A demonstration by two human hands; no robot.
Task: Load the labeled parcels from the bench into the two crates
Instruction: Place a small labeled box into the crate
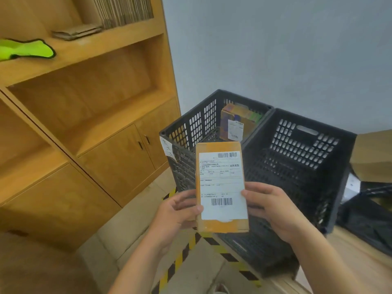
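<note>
both hands on one parcel (221,187), label up, held in front of the two crates: left hand (178,211) grips its left edge, right hand (269,209) its right; another parcel (235,124) sits in left crate (191,124), right crate (301,153) beside it

I count two crates: left crate (191,124), right crate (303,151); two parcels: center parcel (221,183), upper parcel (235,122); two hands: left hand (178,213), right hand (273,211).

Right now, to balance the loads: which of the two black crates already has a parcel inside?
The left crate, paper tag on its corner: a labelled parcel stands inside it. The right crate shows none.
</note>
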